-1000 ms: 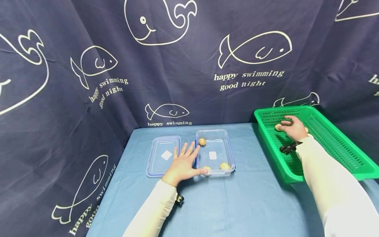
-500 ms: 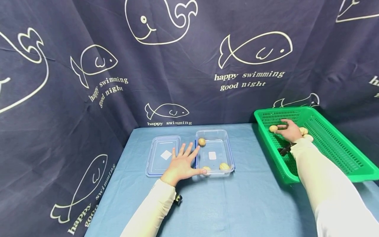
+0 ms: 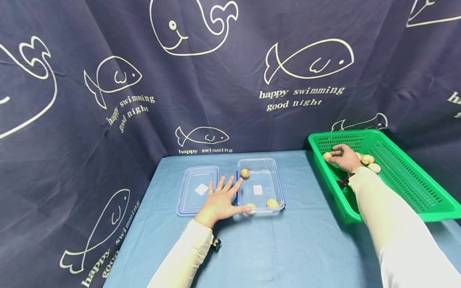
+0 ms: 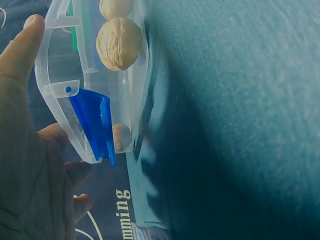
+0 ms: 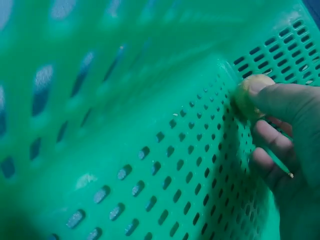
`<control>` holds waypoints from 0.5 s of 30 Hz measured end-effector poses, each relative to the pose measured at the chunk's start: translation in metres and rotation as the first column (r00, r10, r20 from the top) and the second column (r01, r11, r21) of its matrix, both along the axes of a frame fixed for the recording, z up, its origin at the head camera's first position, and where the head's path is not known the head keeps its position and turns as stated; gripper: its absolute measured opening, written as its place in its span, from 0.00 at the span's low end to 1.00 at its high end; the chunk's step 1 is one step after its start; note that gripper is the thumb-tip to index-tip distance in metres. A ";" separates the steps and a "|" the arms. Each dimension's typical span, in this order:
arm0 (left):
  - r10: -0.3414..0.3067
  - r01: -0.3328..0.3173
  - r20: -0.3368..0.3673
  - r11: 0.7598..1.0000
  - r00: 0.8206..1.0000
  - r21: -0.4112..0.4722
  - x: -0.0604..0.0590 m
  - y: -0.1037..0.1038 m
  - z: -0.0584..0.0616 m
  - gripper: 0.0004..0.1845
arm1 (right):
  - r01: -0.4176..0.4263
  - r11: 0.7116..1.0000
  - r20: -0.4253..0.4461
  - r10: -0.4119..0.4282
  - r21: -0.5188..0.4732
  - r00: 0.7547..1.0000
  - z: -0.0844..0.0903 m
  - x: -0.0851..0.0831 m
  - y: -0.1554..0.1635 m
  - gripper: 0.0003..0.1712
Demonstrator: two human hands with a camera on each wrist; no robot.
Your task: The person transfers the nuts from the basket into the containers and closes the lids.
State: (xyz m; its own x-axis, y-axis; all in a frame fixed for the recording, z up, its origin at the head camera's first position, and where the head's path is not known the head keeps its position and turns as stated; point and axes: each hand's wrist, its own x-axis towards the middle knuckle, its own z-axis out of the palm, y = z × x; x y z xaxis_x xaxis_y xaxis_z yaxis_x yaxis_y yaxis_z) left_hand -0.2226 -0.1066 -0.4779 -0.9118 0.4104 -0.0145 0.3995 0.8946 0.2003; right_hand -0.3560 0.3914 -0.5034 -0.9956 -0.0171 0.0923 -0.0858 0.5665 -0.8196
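Right hand (image 3: 345, 158) pinches a walnut (image 3: 327, 156) inside the green basket (image 3: 407, 180); left hand (image 3: 220, 202), fingers spread, steadies the clear box (image 3: 261, 185); grip firmly before lifting.

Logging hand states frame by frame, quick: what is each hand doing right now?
Left hand: open, fingers spread flat beside the clear container.
Right hand: fingertips on a walnut in the green basket; grip cannot be told.
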 end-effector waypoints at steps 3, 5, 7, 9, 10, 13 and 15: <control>0.001 -0.001 0.002 1.000 1.000 0.004 0.000 0.000 -0.002 0.57 | -0.004 1.000 -0.003 0.004 -0.005 1.000 0.000 0.000 -0.003 0.32; 0.001 -0.001 0.004 1.000 1.000 0.005 -0.001 -0.001 -0.002 0.57 | -0.004 1.000 -0.001 0.004 -0.001 1.000 0.000 0.000 -0.005 0.31; 0.001 -0.002 0.007 1.000 1.000 0.006 -0.001 -0.001 -0.002 0.57 | -0.004 1.000 -0.005 0.004 -0.005 1.000 0.000 -0.001 -0.006 0.29; 0.000 -0.001 0.010 1.000 1.000 0.017 -0.001 0.000 -0.002 0.57 | -0.012 1.000 -0.017 0.012 -0.013 1.000 0.000 -0.002 -0.007 0.28; 0.001 -0.001 0.013 1.000 1.000 0.020 -0.001 0.000 -0.002 0.57 | -0.022 1.000 -0.023 0.021 -0.022 1.000 0.000 -0.003 -0.007 0.27; 0.002 -0.002 0.015 1.000 1.000 0.027 -0.001 0.000 -0.002 0.57 | -0.053 0.997 -0.034 0.052 -0.048 0.998 0.001 -0.005 -0.009 0.25; 0.001 -0.001 0.019 1.000 1.000 0.026 0.000 0.000 -0.002 0.57 | -0.089 0.994 -0.035 0.087 -0.061 0.996 0.002 -0.006 -0.009 0.25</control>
State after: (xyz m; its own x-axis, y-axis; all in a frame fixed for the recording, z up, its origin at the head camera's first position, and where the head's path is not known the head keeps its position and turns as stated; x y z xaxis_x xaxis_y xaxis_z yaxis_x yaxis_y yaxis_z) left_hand -0.2229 -0.1068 -0.4802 -0.9119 0.4098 -0.0212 0.3944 0.8896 0.2305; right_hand -0.3620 0.3820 -0.5014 -0.9869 -0.0977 0.1280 -0.1600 0.5036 -0.8490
